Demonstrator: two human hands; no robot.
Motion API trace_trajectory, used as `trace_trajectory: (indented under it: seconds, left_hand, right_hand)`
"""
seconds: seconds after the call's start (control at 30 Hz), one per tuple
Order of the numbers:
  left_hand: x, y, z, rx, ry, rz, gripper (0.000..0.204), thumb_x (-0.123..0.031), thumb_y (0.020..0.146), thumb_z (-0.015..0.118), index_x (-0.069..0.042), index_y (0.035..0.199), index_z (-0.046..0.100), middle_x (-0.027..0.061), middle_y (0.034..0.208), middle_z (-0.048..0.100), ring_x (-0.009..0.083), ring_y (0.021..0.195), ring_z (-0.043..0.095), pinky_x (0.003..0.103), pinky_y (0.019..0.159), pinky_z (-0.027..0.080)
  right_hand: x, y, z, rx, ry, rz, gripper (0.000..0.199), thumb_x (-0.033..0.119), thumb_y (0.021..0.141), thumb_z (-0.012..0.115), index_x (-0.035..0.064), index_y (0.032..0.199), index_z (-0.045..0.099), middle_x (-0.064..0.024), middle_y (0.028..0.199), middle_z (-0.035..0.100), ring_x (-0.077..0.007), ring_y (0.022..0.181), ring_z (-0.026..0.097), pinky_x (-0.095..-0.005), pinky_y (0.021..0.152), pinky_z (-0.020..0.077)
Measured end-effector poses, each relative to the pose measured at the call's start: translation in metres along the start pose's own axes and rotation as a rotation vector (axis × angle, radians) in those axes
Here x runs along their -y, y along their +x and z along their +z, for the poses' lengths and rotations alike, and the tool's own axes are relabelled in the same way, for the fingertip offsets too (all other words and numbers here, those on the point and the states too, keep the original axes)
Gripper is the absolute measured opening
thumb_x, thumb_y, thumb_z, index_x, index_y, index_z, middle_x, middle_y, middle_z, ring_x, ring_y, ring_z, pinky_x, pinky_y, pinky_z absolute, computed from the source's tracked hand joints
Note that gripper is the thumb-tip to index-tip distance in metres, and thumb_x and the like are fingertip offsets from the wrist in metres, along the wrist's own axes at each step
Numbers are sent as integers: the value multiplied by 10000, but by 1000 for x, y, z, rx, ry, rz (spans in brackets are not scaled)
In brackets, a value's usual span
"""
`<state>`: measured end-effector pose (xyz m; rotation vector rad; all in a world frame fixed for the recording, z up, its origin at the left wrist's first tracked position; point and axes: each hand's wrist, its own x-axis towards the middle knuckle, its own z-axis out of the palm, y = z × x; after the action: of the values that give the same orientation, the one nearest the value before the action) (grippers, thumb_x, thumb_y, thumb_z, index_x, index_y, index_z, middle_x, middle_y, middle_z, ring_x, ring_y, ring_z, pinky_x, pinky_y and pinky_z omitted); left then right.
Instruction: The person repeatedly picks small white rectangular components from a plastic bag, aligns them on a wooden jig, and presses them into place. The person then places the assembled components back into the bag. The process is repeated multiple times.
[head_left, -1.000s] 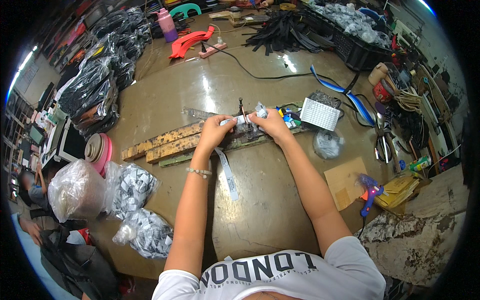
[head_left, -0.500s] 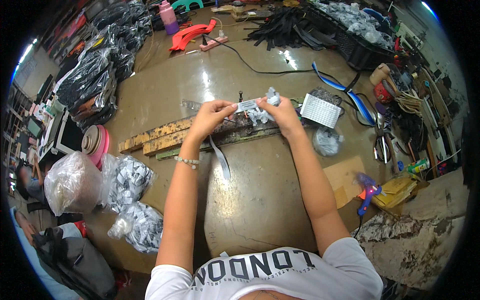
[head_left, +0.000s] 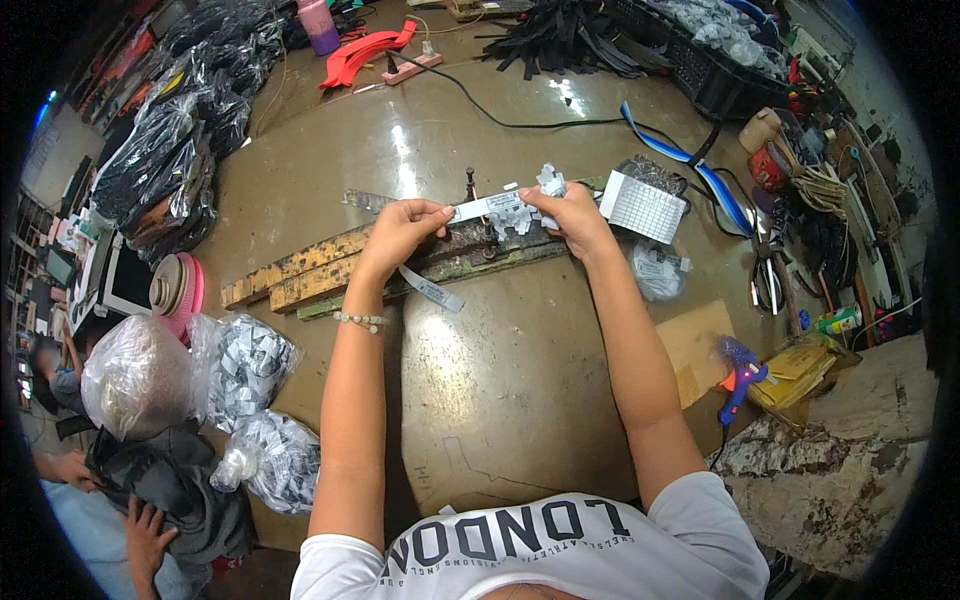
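Observation:
A pale grey printed label strip [head_left: 484,208] is stretched between my two hands above some wooden boards. My left hand [head_left: 403,238] pinches its left end, and a loose tail of strip [head_left: 434,290] hangs below that hand onto the table. My right hand [head_left: 572,214] grips the other end between thumb and fingers, together with a bunch of small folded grey label pieces [head_left: 514,220]. The strip passes beside a thin dark upright pin [head_left: 470,184] standing at the boards. The yellow-stained wooden boards [head_left: 310,275] lie under both hands.
Right of my hands are a white gridded block [head_left: 642,208], a clear bag [head_left: 659,272], scissors [head_left: 768,280] and a glue gun [head_left: 738,382]. Bags of grey labels [head_left: 245,365] lie left. A black cord [head_left: 520,124] crosses the far table. Another person's hand [head_left: 148,535] rests on dark fabric at lower left.
The view has shifted slightly. My left hand has drawn left and a little down, so more strip shows between my hands. Its loose tail has swung. The other person's hands now appear on the dark fabric.

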<state>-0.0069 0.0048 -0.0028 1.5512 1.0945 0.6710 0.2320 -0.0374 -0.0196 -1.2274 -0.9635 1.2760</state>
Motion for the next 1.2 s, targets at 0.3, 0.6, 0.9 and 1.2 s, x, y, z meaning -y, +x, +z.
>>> trace_trajectory:
  seconds: [0.3, 0.6, 0.9, 1.2]
  left_hand:
    - [4, 3, 3, -10, 70, 19, 248, -231, 829, 640, 5, 902, 657, -37, 668, 575, 17, 518, 383, 186, 456, 267]
    - [-3, -8, 9, -32, -100, 50, 279, -221, 834, 641, 26, 962, 633, 5, 726, 608, 49, 656, 502, 183, 630, 386]
    - [6, -1, 15, -66, -128, 69, 280, -230, 839, 632, 19, 966, 635, -7, 719, 603, 46, 678, 507, 180, 642, 383]
    - [10, 3, 16, -93, -39, 82, 277, -230, 822, 640, 22, 935, 649, 0, 696, 615, 56, 657, 509, 197, 625, 389]
  right_hand:
    - [-8, 4, -4, -59, -133, 83, 208, 221, 750, 703, 57, 821, 597, 18, 743, 568, -60, 622, 488, -217, 526, 368]
    - [3, 0, -2, 43, 240, -30, 125, 184, 823, 584, 65, 808, 547, 25, 676, 525, -15, 473, 405, -170, 354, 220]
    - [-13, 5, 37, 144, 12, -104, 187, 238, 810, 652, 60, 857, 614, 33, 723, 566, -32, 639, 472, -200, 575, 360]
    - [-17, 6, 38, 56, -65, -75, 176, 187, 771, 686, 38, 832, 614, 11, 735, 586, -52, 647, 509, -206, 584, 392]
